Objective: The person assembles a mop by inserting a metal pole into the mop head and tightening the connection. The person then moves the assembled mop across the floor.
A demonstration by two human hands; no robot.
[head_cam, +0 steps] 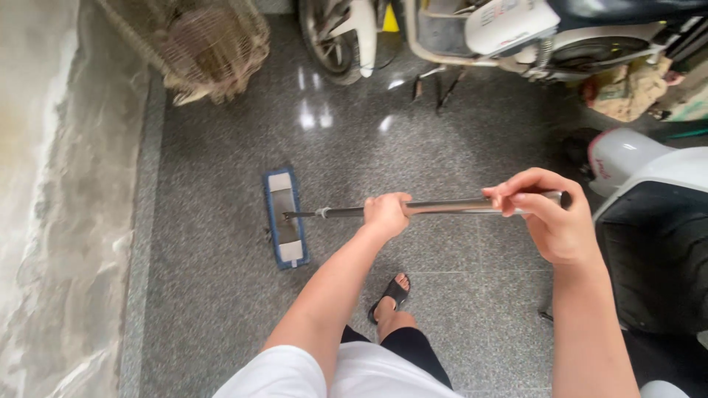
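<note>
Both-hand grip [472, 210] on mop handle [442, 207]

Left hand [386, 214]: closed in a fist, arm extended forward. Right hand [549, 217]: fingers curled over, wrist bent, forearm raised at the near right.

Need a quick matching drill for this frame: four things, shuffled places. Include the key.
Things:
1. flat blue-edged mop head
2. left hand
3. right hand
4. black sandal

Places:
A. top end of the metal mop pole
B. on the grey speckled floor, near the left wall
C. on the person's foot
D. midway along the pole

Pairs: 1-B, 2-D, 3-A, 4-C
</note>
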